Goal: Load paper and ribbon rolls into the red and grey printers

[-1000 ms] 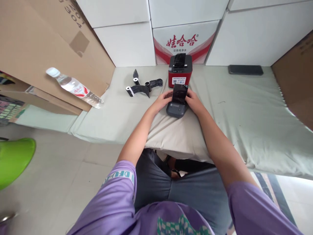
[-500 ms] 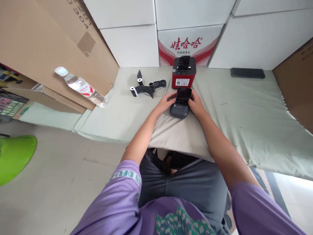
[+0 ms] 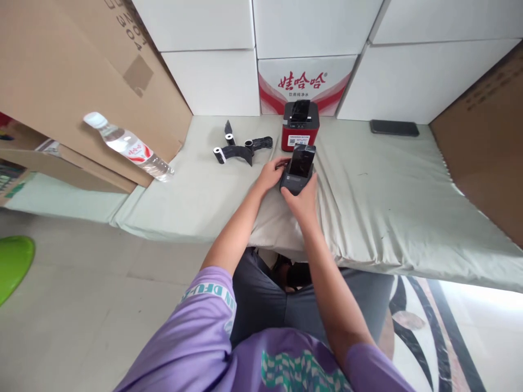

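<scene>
Just in front of me on the cloth is a small dark grey portable printer (image 3: 294, 182) with a glossy black strip (image 3: 301, 162) standing up from its top. My left hand (image 3: 272, 173) is closed on its left side, the fingertips partly hidden at the far edge. Around its near right corner wraps my right hand (image 3: 303, 200), thumb at the front and the other fingers hidden behind the casing. Right behind stands a red and black receipt printer (image 3: 288, 142), a black strip coming out of its top too. Whether the portable printer rests on the cloth or is slightly raised, I cannot tell.
Several small paper rolls (image 3: 220, 154) with black tails lie to the left. A water bottle (image 3: 131, 147) leans on a cardboard box (image 3: 163, 98). At the back right lies a black phone-like slab (image 3: 394, 128). White cartons (image 3: 208, 81) line the back; a green stool (image 3: 14, 267) stands at lower left.
My right hand has moved from the printer's far right side to its near right corner. My left hand keeps its place on the left side. The view has shifted slightly.
</scene>
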A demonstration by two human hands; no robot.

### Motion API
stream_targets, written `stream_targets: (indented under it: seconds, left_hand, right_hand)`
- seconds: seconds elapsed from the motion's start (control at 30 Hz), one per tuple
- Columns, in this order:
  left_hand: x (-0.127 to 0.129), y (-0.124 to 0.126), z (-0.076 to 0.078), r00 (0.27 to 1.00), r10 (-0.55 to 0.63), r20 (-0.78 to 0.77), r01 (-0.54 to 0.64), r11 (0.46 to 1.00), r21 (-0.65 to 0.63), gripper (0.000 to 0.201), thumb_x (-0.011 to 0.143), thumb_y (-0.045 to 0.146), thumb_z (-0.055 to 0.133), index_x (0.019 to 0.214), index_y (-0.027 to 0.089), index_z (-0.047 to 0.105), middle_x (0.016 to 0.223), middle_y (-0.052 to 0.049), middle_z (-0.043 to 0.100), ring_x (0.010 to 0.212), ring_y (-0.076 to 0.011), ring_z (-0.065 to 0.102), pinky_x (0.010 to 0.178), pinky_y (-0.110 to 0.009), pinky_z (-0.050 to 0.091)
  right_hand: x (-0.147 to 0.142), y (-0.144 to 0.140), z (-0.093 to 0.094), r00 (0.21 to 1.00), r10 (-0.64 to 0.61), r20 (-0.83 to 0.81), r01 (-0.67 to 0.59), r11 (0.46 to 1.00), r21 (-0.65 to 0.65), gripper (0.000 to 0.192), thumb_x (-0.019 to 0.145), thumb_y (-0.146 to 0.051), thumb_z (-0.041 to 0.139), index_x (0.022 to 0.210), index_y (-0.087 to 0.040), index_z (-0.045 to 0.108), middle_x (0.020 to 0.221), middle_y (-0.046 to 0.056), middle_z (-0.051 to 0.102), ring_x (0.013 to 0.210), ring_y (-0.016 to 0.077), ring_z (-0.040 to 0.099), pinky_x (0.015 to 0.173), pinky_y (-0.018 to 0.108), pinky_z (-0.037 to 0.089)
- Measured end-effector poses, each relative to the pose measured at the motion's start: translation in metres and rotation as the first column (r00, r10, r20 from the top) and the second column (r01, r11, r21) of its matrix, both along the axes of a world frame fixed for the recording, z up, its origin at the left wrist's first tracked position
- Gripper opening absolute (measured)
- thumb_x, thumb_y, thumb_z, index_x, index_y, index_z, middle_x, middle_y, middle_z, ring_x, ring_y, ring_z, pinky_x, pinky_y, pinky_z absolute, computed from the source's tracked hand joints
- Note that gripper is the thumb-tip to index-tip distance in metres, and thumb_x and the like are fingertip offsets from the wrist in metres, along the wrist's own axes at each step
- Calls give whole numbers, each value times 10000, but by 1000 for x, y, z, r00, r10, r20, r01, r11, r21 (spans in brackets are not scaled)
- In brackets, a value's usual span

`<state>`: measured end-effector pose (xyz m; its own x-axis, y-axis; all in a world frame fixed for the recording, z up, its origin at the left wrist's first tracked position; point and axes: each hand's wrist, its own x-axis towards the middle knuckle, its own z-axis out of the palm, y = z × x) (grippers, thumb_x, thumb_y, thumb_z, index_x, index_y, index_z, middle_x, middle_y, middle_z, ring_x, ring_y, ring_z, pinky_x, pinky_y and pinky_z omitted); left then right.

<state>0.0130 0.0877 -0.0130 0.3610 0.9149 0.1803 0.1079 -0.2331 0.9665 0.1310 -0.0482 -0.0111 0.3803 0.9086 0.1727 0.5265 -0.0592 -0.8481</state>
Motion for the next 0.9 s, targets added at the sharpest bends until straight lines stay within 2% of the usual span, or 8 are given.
stream_targets:
  seconds: [0.1, 0.2, 0.3, 0.4, 0.47, 0.6, 0.8, 0.9]
  left_hand:
    - [-4, -3, 0, 1000, 28, -8, -28, 1000, 4, 403, 914, 71, 560, 1254, 147, 762, 1383, -132, 778, 1343, -234, 725, 1235, -405, 515]
    - [-7, -7, 3, 998, 54, -19, -53, 999, 8, 395, 908, 88, 584, 1258, 136, 761, 1391, -152, 772, 1362, -252, 717, 1222, -402, 522]
    - [-6, -11, 6, 996, 71, -49, -71, 997, 8, 418, 914, 72, 539, 1268, 152, 747, 1298, -132, 814, 1302, -241, 747, 1170, -407, 550]
    - [-4, -15, 9, 991, 68, -115, -65, 998, 24, 419, 935, 101, 527, 1291, 172, 738, 1200, -109, 845, 1191, -242, 778, 1109, -423, 569]
    - [-3, -16, 10, 986, 71, -150, -67, 997, 33, 398, 946, 136, 539, 1283, 182, 747, 1177, -101, 850, 1137, -246, 782, 1083, -427, 570]
    - [-2, -17, 12, 982, 71, -173, -66, 997, 33, 384, 946, 163, 551, 1273, 185, 752, 1157, -99, 854, 1098, -257, 780, 1067, -429, 566]
    - [-1, -22, 18, 980, 67, -187, -63, 998, 28, 362, 946, 141, 548, 1244, 182, 750, 1139, -97, 850, 1084, -242, 777, 1072, -415, 565]
    - [1, -29, 17, 981, 132, -141, -126, 991, 49, 321, 955, 125, 555, 1212, 171, 742, 1180, -108, 830, 1104, -228, 766, 1068, -391, 568]
  right_hand:
    - [-32, -2, 10, 977, -212, 20, 212, 977, 15, 1306, 728, -518, 828, 1706, -84, 78, 1637, 353, 376, 1581, 521, 372, 1300, 708, 332]
    - [-36, 4, 17, 953, -296, 65, 291, 954, 74, 1185, 683, -421, 851, 1662, -138, 247, 1490, 324, 525, 1474, 543, 484, 1253, 751, 358]
    - [-9, 8, 28, 947, -316, 60, 312, 948, 68, 1151, 628, -358, 851, 1618, -111, 319, 1486, 323, 540, 1484, 543, 478, 1252, 730, 376]
    - [39, 16, 46, 933, -354, 68, 352, 935, 31, 1197, 628, -331, 861, 1625, -27, 273, 1536, 350, 502, 1541, 528, 420, 1291, 670, 354]
    - [72, 26, 57, 920, -382, 84, 382, 924, 13, 1191, 640, -298, 885, 1626, -36, 272, 1571, 359, 477, 1556, 522, 400, 1313, 635, 324]
    - [122, 52, 60, 907, -406, 109, 403, 914, 50, 1129, 666, -226, 900, 1613, -52, 311, 1598, 389, 444, 1558, 507, 387, 1332, 591, 267]
    - [130, 59, 55, 871, -461, 170, 474, 879, -46, 1118, 668, -225, 894, 1618, -88, 319, 1641, 415, 369, 1572, 554, 344, 1293, 713, 223]
    - [118, 64, 57, 848, -483, 219, 450, 873, 186, 1108, 724, -307, 818, 1657, -117, 250, 1707, 354, 295, 1619, 512, 288, 1312, 729, 190]
